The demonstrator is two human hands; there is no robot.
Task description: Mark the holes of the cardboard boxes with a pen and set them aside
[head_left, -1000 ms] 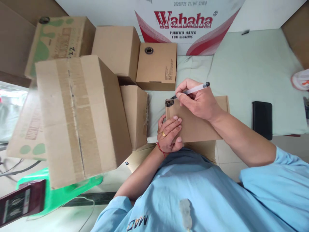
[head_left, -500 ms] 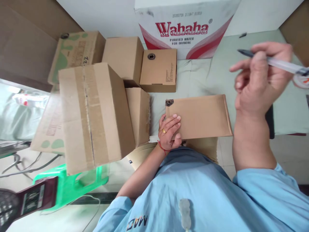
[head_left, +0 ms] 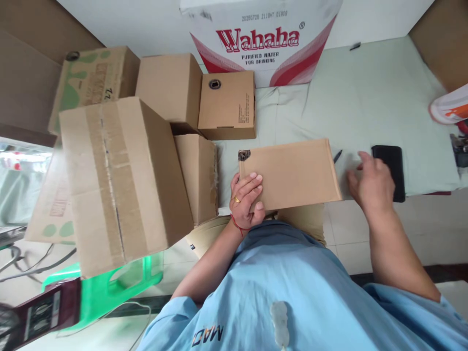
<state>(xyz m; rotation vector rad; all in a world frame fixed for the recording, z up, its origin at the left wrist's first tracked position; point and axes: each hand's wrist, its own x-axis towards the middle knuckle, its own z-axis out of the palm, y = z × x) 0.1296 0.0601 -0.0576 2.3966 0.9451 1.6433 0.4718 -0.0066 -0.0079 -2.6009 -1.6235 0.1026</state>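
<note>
A flat brown cardboard box (head_left: pixel 292 173) with a dark patch at its upper left corner lies in front of my body at the table's near edge. My left hand (head_left: pixel 248 200) holds its left end, several fingers laid across the top face and the thumb near the front edge. To the right of the box, my right hand (head_left: pixel 372 183) hovers or rests with loosely bent fingers and nothing visible in it. A pen (head_left: pixel 338 156) lies on the cloth, partly hidden behind the box's right end. Beside my right hand is a black phone-like slab (head_left: pixel 389 170).
Several cardboard boxes stand at the left, a large taped box (head_left: pixel 113 180) in front and a small box (head_left: pixel 226 105) behind. A white and red Wahaha carton (head_left: pixel 261 48) is at the back. A green stool (head_left: pixel 120 282) stands below left; a white-orange object (head_left: pixel 449 107) sits far right.
My right hand has let go of the pen and come down toward the table by the black slab. The pen now lies beside the box. My left hand stays on the box.
</note>
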